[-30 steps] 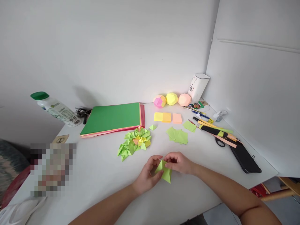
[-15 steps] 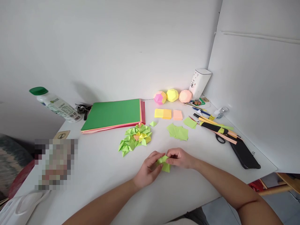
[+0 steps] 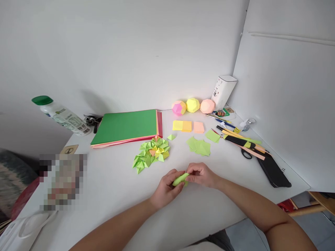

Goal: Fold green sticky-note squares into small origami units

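Note:
A light green paper square (image 3: pixel 180 179), bent over on itself, is held just above the white table between both hands. My left hand (image 3: pixel 169 186) pinches its left part between thumb and fingers. At its right end, the thumb and fingertips of my right hand (image 3: pixel 200 175) close on the paper. Behind the hands lie several loose light green paper squares (image 3: pixel 199 146). To the left is a pile of folded paper pieces (image 3: pixel 150 155), mostly green with some yellow and orange. One small folded green piece (image 3: pixel 171 137) sits apart from the pile.
Three faceted paper balls (image 3: pixel 193 105) stand at the wall, near a white box (image 3: pixel 224 91). Yellow and orange pads (image 3: pixel 182 126) lie before them. At right are scissors (image 3: pixel 246 153), a cutter (image 3: pixel 237 141) and a black phone (image 3: pixel 273 170). A green-topped paper stack (image 3: pixel 128 127) and a bottle (image 3: pixel 64 116) stand left.
The green paper between my hands was flatter, with a corner hanging below; now it is curled over into a narrow shape. Both hands stay nearly in place.

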The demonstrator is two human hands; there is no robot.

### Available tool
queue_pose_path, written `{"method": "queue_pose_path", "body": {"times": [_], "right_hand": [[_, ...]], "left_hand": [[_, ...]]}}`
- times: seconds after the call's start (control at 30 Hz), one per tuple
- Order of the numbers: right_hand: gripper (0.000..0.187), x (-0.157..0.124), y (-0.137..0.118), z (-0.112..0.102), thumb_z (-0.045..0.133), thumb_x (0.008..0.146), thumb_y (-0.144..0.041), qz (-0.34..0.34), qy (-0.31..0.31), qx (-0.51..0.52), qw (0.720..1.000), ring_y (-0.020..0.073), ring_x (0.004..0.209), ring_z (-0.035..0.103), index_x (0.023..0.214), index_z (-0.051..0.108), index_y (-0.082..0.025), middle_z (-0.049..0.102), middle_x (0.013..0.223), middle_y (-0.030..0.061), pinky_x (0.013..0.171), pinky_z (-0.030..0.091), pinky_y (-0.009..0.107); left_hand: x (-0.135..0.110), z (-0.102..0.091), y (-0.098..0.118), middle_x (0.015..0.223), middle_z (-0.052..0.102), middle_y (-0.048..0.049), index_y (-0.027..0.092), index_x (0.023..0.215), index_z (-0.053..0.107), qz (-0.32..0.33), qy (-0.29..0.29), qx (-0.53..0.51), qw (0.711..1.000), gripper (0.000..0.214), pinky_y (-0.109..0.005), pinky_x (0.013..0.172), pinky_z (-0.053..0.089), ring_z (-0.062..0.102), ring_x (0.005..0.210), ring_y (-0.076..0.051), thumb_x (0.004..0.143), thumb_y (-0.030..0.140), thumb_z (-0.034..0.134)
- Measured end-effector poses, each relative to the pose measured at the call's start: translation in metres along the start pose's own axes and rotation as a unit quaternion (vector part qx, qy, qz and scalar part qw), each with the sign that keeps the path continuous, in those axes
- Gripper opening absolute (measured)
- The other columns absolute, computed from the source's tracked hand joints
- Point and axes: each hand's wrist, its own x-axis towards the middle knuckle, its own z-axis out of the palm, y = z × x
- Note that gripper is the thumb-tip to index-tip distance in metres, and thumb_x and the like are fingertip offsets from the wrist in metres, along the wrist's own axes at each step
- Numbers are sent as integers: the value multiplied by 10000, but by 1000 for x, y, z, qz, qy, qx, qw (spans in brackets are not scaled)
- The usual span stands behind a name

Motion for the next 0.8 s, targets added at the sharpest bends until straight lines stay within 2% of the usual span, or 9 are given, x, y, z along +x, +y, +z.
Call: {"method": "queue_pose_path", "body": {"times": [0.13,0.27,0.43,0.8], "right_hand": [[254,-2,-3,1,715,686,-366,28,20,-9,999,95,560,440,721,576,-156,529,682,-10,521,381,232],[289,-3,-7,1,733,663,-368,49,31,-1,998,94,569,449,755,552,-163,541,697,-14,530,390,227],[263,-2,-6,2,714,694,-354,49,24,31,998,101,611,483,816,582,-163,567,739,-4,569,405,236],[193,-1,-10,4,717,697,-301,47,18,88,995,102,608,477,742,613,-145,556,686,-7,558,381,239]], "left_hand": [[1,-2,6,749,472,-20,178,1082,613,2,-6,41,999,277,-232,551,379,446,625,-117,845,260,494],[1,-2,8,726,480,-19,168,1083,616,7,-13,49,999,286,-237,568,378,454,623,-123,849,255,478],[2,-2,6,716,495,-22,160,1061,624,11,-16,48,999,275,-241,583,379,462,627,-127,851,254,474],[2,-3,5,703,488,-25,146,983,644,9,-40,44,998,264,-240,577,378,457,620,-127,860,288,459]]}}
